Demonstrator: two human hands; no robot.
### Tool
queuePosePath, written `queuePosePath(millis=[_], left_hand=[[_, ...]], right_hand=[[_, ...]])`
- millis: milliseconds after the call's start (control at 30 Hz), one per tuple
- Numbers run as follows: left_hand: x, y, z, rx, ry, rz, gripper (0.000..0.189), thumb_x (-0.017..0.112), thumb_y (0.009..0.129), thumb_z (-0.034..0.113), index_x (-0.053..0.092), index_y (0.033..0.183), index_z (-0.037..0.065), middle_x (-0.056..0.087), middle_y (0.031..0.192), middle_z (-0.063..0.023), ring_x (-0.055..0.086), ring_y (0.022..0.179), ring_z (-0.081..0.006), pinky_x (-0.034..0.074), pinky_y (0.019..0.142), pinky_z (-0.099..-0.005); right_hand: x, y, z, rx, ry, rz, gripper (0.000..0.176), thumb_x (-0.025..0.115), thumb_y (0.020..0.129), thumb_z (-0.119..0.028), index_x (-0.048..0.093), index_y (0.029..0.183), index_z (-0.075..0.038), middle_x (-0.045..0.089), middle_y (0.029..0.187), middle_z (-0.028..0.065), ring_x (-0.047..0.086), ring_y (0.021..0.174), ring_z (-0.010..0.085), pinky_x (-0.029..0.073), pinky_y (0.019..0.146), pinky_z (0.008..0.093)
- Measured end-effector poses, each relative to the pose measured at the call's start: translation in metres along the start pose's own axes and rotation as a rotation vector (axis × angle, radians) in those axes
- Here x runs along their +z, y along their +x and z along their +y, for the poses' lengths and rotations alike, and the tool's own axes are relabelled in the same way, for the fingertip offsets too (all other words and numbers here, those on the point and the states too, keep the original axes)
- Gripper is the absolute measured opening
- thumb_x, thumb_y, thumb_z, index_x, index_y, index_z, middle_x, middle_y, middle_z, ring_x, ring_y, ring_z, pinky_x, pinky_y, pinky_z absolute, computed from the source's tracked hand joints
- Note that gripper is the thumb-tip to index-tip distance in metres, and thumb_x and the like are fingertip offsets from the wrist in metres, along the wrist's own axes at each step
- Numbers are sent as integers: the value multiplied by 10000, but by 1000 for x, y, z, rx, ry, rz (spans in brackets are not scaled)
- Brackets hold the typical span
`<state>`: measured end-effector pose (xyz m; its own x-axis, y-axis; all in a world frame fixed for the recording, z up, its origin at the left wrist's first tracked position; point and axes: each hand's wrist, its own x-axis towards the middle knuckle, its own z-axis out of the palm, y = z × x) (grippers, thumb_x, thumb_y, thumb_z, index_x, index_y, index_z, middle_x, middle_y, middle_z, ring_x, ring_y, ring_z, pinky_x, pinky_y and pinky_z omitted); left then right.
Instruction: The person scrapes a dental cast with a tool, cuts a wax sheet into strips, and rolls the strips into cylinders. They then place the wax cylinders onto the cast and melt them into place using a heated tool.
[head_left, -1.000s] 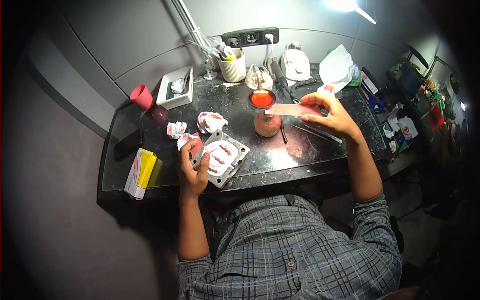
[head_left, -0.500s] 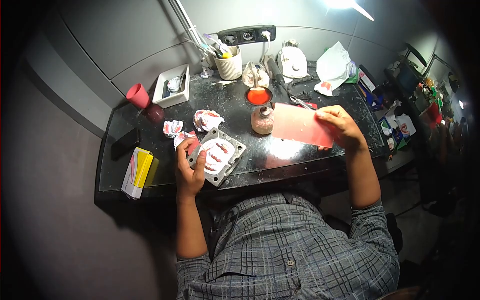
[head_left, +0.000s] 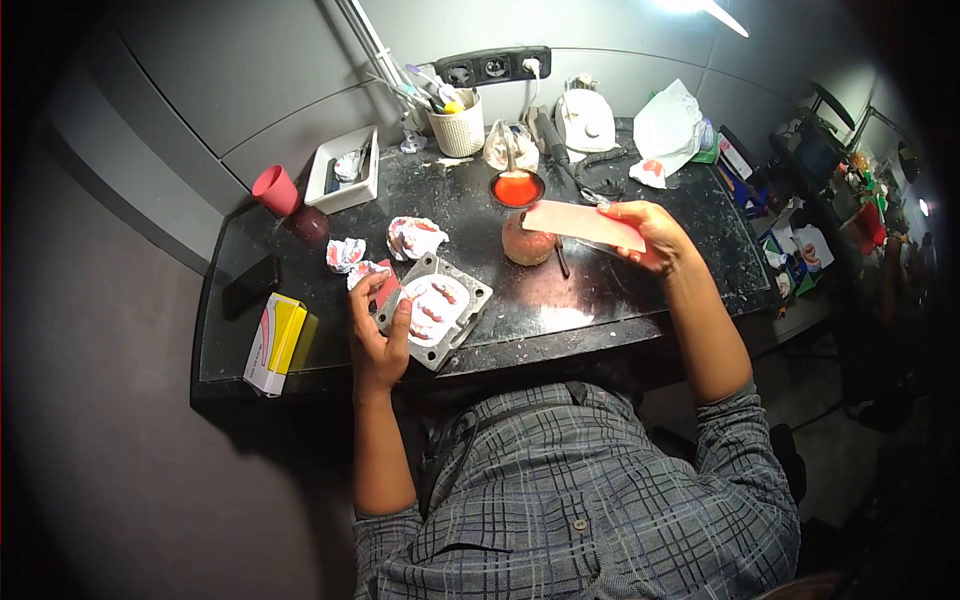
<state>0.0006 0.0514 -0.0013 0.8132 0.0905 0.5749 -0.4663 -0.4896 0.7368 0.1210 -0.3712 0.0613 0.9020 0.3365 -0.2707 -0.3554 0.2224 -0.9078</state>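
In my right hand (head_left: 655, 238) a pink wax sheet (head_left: 585, 224) is gripped by one end, tilted and extending left over a round glass burner (head_left: 527, 246). My left hand (head_left: 380, 325) is at the left edge of a metal flask (head_left: 474, 297), thumb and fingers curled close together. A red piece (head_left: 387, 289) shows between its thumb and index finger; I cannot tell whether they grip it. White plaster fills the flask, with several pink denture-like pieces (head_left: 430, 313) set in it. Plaster models (head_left: 416, 239) with pink parts lie just behind.
A pan of red wax (head_left: 516, 188) stands behind the burner. Further back are a pen cup (head_left: 457, 128), a white tray (head_left: 342, 172) and a white device (head_left: 586, 124). A pink cup (head_left: 275, 190) and a yellow-white box (head_left: 277, 345) are at the left.
My right hand has moved left and slightly up, tilting the wax sheet so it looks narrower and overlaps the burner's top. My left hand has barely moved.
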Motion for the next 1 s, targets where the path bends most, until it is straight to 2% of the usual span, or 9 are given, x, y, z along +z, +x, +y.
queuePosePath(millis=[167,367,500,767,833,867,933,1000], left_hand=[[0,0,-4,22,-4,8,445,709,1061,158,529,1435,-1,643,1416,-212,638,1324,-315,477,1183,-462],[-1,1,-2,24,29,-2,436,702,1067,184,541,1425,-6,645,1420,-207,645,1317,-320,491,1158,-467],[1,1,2,8,0,8,465,716,1056,227,562,1430,-3,652,1372,-215,644,1268,-354,483,1132,-464],[-1,0,0,-2,31,8,463,715,1055,237,571,1424,-4,658,1364,-213,649,1256,-358,492,1114,-466],[-2,0,0,-12,36,-13,431,698,1080,220,566,1423,-3,649,1399,-179,645,1286,-303,493,1142,-451],[-1,0,1,-12,36,-14,431,698,1080,220,566,1423,-3,649,1399,-179,645,1286,-303,493,1142,-451],[1,2,6,-21,-1,2,460,710,1053,235,573,1422,-3,663,1353,-214,647,1254,-364,488,1118,-466],[0,1,3,-7,27,-5,439,702,1066,223,572,1418,-5,656,1376,-198,646,1269,-333,492,1129,-458]], right_hand=[[2,15,-1,53,51,136,197,646,1070,-128,707,1145,43,718,826,95,646,539,125,504,409,224],[-18,37,6,127,151,60,188,650,1053,-115,692,1151,40,712,790,81,623,519,92,494,403,200],[-18,42,6,149,161,124,176,657,1048,-125,685,1134,26,698,768,71,596,499,85,481,394,184],[-18,35,2,231,254,-23,148,638,1062,-133,673,1102,6,627,676,36,494,403,67,437,344,184],[-16,29,1,229,261,-42,153,630,1069,-134,672,1107,8,624,671,34,493,399,70,439,341,187],[-15,28,1,227,268,-61,158,622,1075,-136,671,1113,9,620,666,31,492,395,72,441,338,189],[-17,27,3,234,291,-97,163,618,1079,-138,670,1116,12,616,659,31,492,389,75,445,336,194],[-16,24,3,240,315,-132,168,615,1083,-140,669,1119,15,612,651,31,491,384,77,448,334,199]])
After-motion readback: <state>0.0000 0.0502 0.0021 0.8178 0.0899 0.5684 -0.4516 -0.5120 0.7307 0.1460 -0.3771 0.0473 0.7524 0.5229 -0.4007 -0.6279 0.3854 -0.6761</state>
